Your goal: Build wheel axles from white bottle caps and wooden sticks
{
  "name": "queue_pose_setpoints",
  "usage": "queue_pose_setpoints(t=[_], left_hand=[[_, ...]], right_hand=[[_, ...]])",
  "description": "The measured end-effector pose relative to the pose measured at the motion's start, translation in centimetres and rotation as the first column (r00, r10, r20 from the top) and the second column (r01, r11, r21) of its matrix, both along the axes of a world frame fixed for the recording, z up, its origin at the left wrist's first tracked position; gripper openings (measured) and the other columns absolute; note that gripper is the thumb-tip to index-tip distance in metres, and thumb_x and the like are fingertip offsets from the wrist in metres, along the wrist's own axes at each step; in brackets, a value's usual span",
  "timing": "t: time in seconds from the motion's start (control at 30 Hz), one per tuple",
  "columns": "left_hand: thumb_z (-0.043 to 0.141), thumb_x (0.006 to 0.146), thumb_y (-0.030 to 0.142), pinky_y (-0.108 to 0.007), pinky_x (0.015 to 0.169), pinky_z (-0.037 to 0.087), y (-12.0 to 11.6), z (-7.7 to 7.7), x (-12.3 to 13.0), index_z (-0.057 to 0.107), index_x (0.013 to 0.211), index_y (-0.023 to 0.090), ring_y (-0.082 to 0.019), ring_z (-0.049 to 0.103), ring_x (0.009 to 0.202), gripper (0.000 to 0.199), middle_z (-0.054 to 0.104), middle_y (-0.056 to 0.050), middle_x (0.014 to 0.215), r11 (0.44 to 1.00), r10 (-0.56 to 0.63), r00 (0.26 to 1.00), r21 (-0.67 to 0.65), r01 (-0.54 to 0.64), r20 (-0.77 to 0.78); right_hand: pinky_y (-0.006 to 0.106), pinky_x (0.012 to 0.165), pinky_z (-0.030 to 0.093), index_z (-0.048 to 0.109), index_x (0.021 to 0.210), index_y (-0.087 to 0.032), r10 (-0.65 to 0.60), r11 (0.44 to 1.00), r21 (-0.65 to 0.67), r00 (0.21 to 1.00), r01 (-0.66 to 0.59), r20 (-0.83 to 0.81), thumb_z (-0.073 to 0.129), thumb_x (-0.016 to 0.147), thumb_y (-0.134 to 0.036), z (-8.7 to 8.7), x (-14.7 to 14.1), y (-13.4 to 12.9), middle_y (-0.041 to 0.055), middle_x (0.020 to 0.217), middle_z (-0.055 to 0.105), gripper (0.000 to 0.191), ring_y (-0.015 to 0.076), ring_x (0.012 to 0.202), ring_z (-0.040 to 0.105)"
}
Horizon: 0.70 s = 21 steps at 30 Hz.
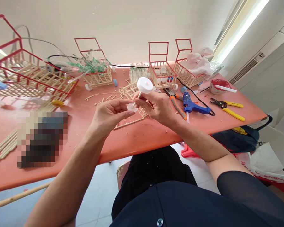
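Between my hands is a thin wooden stick [137,97] with a white round cap [145,84] on its upper end. My right hand [159,107] pinches the stick just below that cap. A second, translucent white cap [132,107] is at the stick's lower end, held by its edge in the fingers of my left hand [111,113]. Whether the stick is fixed in the lower cap I cannot tell. Behind and below my hands lies a small frame of wooden sticks [131,92], partly hidden by them.
Stick-built carts with red handles, one [94,77] filled with green sprigs and another [162,74] with caps, line the wall. On the right are a blue glue gun [195,105], orange-handled pliers [177,105], yellow-handled wire strippers [229,107] and a red-stained cup [219,86]. Loose sticks [8,145] lie left.
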State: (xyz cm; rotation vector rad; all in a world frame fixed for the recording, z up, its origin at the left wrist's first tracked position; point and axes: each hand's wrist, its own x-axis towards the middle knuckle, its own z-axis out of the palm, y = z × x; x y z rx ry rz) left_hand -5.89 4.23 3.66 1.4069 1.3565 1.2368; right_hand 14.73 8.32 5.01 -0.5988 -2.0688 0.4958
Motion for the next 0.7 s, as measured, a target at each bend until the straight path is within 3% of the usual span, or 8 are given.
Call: queue_pose_setpoints(t=[0.1, 0.2, 0.3, 0.47, 0.6, 0.7], left_hand=[[0.1, 0.064, 0.047, -0.026, 0.05, 0.05, -0.2, 0.3, 0.0, 0.086, 0.114, 0.023, -0.02, 0.072, 0.068, 0.057, 0.079, -0.004, 0.077, 1.0, -0.007, 1.0, -0.002, 0.007, 0.028], [0.102, 0.061, 0.051, -0.032, 0.066, 0.063, -0.3, 0.8, 0.0, 0.083, 0.12, 0.024, -0.028, 0.081, 0.088, 0.067, 0.085, -0.007, 0.095, 0.994, -0.089, 0.994, -0.051, 0.093, 0.068], [0.104, 0.058, 0.053, -0.036, 0.082, 0.067, -0.3, 1.2, -0.3, 0.082, 0.12, 0.021, -0.032, 0.082, 0.104, 0.073, 0.086, -0.011, 0.106, 0.981, -0.163, 0.982, -0.086, 0.171, 0.093], [0.093, 0.074, 0.066, -0.031, 0.08, 0.065, -0.2, 1.2, -0.6, 0.084, 0.112, 0.019, -0.026, 0.082, 0.096, 0.061, 0.086, -0.012, 0.103, 0.99, -0.112, 0.985, -0.072, 0.123, 0.133], [0.091, 0.071, 0.071, -0.03, 0.076, 0.065, -0.2, 1.0, -0.5, 0.083, 0.091, 0.018, -0.024, 0.082, 0.088, 0.058, 0.085, -0.013, 0.093, 0.987, -0.097, 0.961, -0.1, 0.127, 0.26], [0.092, 0.071, 0.07, -0.031, 0.076, 0.065, -0.2, 1.2, -0.4, 0.083, 0.09, 0.017, -0.025, 0.082, 0.086, 0.057, 0.086, -0.013, 0.092, 0.983, -0.089, 0.957, -0.13, 0.128, 0.275]], right_hand=[[0.024, 0.08, 0.047, 0.067, 0.098, -0.017, -0.025, 1.0, 0.019, 1.0, 0.025, 0.006, 0.052, 0.114, -0.04, 0.1, 0.1, -0.1, 0.0042, 0.095, 0.074, 0.031, 0.0122, 0.082, 0.064], [0.024, 0.079, 0.047, 0.067, 0.101, -0.016, -0.046, 0.998, 0.038, 0.999, 0.045, 0.024, 0.051, 0.114, -0.036, 0.4, 0.2, -0.1, 0.0043, 0.096, 0.075, 0.029, 0.0116, 0.081, 0.064], [0.024, 0.077, 0.047, 0.067, 0.105, -0.016, -0.085, 0.995, 0.054, 0.996, 0.083, 0.035, 0.049, 0.115, -0.037, 0.5, 0.3, -0.1, 0.0046, 0.096, 0.076, 0.029, 0.0113, 0.078, 0.064], [0.025, 0.077, 0.049, 0.069, 0.107, -0.016, -0.084, 0.994, 0.071, 0.996, 0.083, 0.007, 0.051, 0.114, -0.039, 0.6, 0.4, 0.0, 0.0056, 0.099, 0.078, 0.03, 0.0118, 0.078, 0.064], [0.025, 0.078, 0.05, 0.071, 0.107, -0.016, -0.091, 0.993, 0.078, 0.996, 0.089, 0.019, 0.053, 0.113, -0.038, 0.5, 0.4, -0.1, 0.0058, 0.099, 0.079, 0.029, 0.0121, 0.079, 0.064], [0.025, 0.081, 0.05, 0.072, 0.109, -0.016, -0.1, 0.991, 0.092, 0.994, 0.097, 0.032, 0.054, 0.112, -0.037, 0.5, 0.4, -0.2, 0.007, 0.103, 0.079, 0.028, 0.0128, 0.082, 0.067]])
